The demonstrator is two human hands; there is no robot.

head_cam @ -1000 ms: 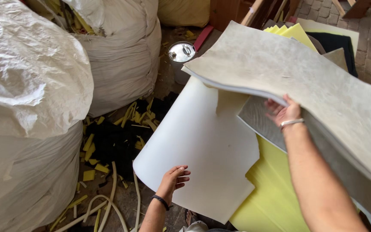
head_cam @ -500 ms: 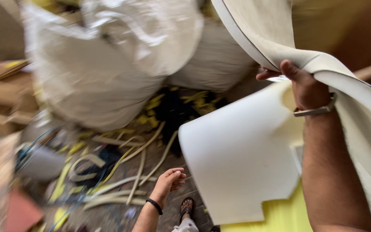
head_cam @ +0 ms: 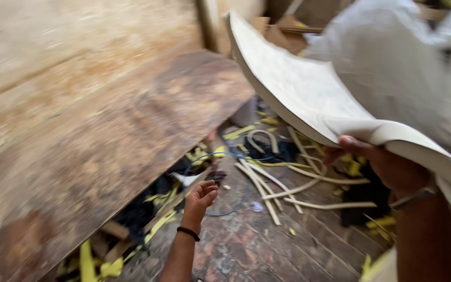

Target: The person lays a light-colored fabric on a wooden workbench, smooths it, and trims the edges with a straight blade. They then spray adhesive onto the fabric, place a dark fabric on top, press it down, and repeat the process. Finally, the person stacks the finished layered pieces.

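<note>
My right hand (head_cam: 387, 167) grips the lower edge of a large grey-white foam sheet (head_cam: 298, 89). The sheet bends upward and reaches toward the top middle of the head view. A metal bracelet sits on that wrist. My left hand (head_cam: 200, 198) hangs free low in the middle, fingers loosely curled and holding nothing, a black band on its wrist. It hovers over the brick floor near the edge of a big worn wooden tabletop (head_cam: 79, 130).
A large white sack (head_cam: 418, 68) fills the upper right behind the sheet. Yellow and cream foam strips (head_cam: 283, 183), offcuts and a blue cable (head_cam: 236, 209) litter the brick floor (head_cam: 267, 245). Dark scraps lie under the wooden top.
The view has swung left from the sacks and stacked sheets to the wooden tabletop. My right hand carried the grey-white sheet along. My left hand stays low and empty.
</note>
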